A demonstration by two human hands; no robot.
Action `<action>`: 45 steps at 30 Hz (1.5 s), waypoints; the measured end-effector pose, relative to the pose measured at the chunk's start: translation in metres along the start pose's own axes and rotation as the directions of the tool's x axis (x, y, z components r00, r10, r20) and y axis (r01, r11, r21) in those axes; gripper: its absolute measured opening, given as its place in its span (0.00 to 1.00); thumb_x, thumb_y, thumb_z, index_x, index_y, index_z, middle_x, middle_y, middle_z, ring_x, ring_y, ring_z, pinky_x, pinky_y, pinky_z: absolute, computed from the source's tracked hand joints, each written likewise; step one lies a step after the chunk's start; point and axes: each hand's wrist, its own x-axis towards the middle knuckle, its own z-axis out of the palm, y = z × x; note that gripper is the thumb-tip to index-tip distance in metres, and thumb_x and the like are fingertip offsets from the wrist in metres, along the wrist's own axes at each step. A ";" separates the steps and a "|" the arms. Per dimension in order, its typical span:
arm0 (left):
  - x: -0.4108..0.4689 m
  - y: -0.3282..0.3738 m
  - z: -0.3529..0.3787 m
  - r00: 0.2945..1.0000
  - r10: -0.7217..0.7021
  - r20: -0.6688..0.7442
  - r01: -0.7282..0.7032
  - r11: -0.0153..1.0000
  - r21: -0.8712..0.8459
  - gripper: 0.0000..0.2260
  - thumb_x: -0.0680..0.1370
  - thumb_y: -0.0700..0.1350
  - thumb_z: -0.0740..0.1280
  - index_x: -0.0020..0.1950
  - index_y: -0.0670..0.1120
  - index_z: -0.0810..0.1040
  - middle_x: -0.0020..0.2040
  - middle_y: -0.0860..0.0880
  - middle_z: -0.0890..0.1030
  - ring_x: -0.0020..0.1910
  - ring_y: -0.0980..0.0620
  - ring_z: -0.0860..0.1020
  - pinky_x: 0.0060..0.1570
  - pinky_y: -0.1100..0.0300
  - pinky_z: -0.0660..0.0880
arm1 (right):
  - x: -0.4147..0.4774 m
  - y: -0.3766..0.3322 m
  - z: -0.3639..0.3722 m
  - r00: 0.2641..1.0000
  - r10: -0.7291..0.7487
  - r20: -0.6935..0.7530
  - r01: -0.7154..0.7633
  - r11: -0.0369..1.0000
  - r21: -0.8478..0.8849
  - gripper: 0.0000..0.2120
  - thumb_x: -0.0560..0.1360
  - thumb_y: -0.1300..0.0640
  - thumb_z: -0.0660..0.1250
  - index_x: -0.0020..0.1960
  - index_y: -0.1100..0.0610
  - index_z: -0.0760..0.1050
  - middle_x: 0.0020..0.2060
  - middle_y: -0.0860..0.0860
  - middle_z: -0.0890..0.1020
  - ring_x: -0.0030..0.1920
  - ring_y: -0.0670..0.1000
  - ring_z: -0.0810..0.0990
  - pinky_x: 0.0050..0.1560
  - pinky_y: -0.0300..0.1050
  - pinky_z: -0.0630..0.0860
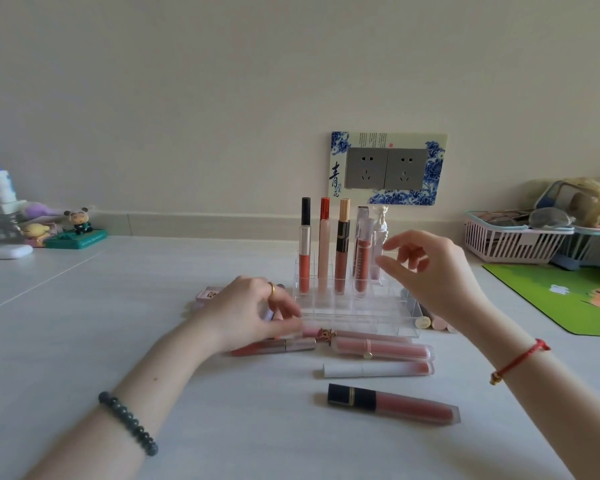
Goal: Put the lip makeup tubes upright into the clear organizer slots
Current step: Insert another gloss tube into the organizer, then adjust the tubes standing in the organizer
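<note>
Right hand [430,271] is hanging wide beside tubes [340,258] standing in the organizer [361,315], mid desk [118,306]. Left hand [253,313] is reaching onto lying tubes [378,351]; I cannot tell if it is holding one. A bump could be tipping the standing ones.

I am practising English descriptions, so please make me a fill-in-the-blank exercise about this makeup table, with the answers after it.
1. The black-capped tube stands ____ in the clear organizer.
2. The dark-capped tube nearest the camera lies flat on the ____.
3. The string bracelet on the right wrist is ____.
4. The right hand holds ____.
Answers: upright; table; red; nothing.
</note>
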 end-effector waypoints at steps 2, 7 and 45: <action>-0.001 0.000 0.002 0.996 0.017 0.092 -0.029 0.991 0.134 0.13 0.65 0.60 0.72 0.45 0.56 0.82 0.40 0.56 0.81 0.42 0.62 0.77 0.46 0.70 0.72 | -0.007 -0.001 0.002 0.998 -0.022 0.050 0.023 1.000 -0.021 0.06 0.69 0.56 0.70 0.45 0.54 0.77 0.32 0.46 0.75 0.32 0.46 0.71 0.36 0.38 0.72; 0.002 0.001 0.008 0.981 0.072 0.182 -0.129 0.938 0.322 0.14 0.67 0.60 0.70 0.50 0.58 0.80 0.42 0.54 0.78 0.50 0.56 0.73 0.56 0.61 0.69 | -0.013 -0.001 0.008 0.991 -0.013 0.134 0.019 0.999 -0.043 0.05 0.70 0.55 0.69 0.46 0.54 0.77 0.31 0.43 0.74 0.31 0.43 0.70 0.34 0.30 0.68; 0.015 0.036 0.012 0.876 -0.242 -0.418 -0.212 0.585 -0.783 0.06 0.69 0.46 0.67 0.37 0.55 0.83 0.34 0.53 0.84 0.19 0.58 0.72 0.20 0.70 0.69 | -0.014 -0.046 0.048 0.959 -0.137 0.248 0.059 0.953 0.297 0.07 0.70 0.57 0.70 0.47 0.55 0.79 0.36 0.43 0.80 0.37 0.37 0.77 0.36 0.26 0.71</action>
